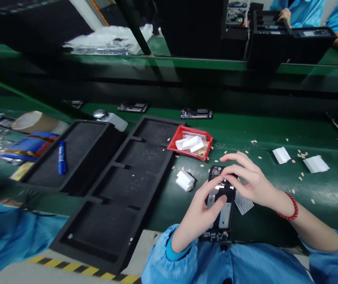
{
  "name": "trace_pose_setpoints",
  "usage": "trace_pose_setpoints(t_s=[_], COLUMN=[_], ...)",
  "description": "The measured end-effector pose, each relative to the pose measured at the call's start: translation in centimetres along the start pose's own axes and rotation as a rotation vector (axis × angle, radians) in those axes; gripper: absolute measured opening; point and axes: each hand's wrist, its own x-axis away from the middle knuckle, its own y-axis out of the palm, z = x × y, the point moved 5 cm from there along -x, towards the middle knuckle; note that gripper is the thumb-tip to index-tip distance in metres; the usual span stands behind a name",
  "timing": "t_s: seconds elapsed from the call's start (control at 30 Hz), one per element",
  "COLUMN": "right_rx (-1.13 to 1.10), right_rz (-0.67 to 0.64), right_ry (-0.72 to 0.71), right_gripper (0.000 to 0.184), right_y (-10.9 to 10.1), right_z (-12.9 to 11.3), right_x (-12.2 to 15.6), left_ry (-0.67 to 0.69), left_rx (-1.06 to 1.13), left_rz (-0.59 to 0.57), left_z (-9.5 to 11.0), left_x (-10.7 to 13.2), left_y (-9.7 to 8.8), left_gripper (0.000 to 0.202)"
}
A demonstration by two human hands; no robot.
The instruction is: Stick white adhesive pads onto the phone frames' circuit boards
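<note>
An opened phone lies lengthwise in front of me, its black inner side with boards and silver plates facing up. My left hand is over its left side, index finger stretched to the upper part and thumb held apart. From the right, my right hand reaches over the phone's top end. Its thumb and index finger come together beside the left fingertip; anything pinched there is too small to make out. A grey printed sheet lies partly under the right hand, next to the phone.
A red bin holds white paper pieces and tan bits. Folded white papers and scattered tan bits lie about. Left stand a compartmented black tray and a black box with a blue marker. Circuit boards line the back. Co-workers' sleeves show.
</note>
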Motion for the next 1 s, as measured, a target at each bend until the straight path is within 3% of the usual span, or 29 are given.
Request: trace_pose_setpoints(t_s=[0.1,0.2,0.37,0.73,0.87,0.93,1.0], right_rx=[-0.062,-0.11,-0.283,-0.419,-0.393,-0.347,-0.336], right_rz=[0.113,0.24,0.181,0.169,0.197,0.233,0.21], right_ry=[0.067,0.244,0.409,0.452,0.406,0.359,0.305], right_gripper=[0.017,0.003,0.01,0.012,0.012,0.012,0.013], right_y=[-0.5,-0.8,0.3,0.6,0.1,-0.7,-1.1], right_z=[-0.1,0.3,0.9,1.1,0.6,-0.2,-1.2], right_x=[-0.2,0.3,0.4,0.2,0.3,0.3,0.4], left_ry=[-0.034,-0.01,0.015,0.029,-0.113,-0.234,-0.355], left_rx=[0.073,0.174,0.219,0.233,0.354,0.524,0.707], left_rz=[-0.003,-0.049,-0.083,-0.104,-0.093,-0.059,-0.072], left_z=[-0.2,0.3,0.9,1.6,1.1,0.5,0.0], left_x=[0.3,0.2,0.1,0.3,0.3,0.2,0.2], left_y=[0.1,0.4,0.8,1.0,1.3,1.4,1.8], left_gripper=[0.049,0.058,0.068,0.067,0.08,0.096,0.099])
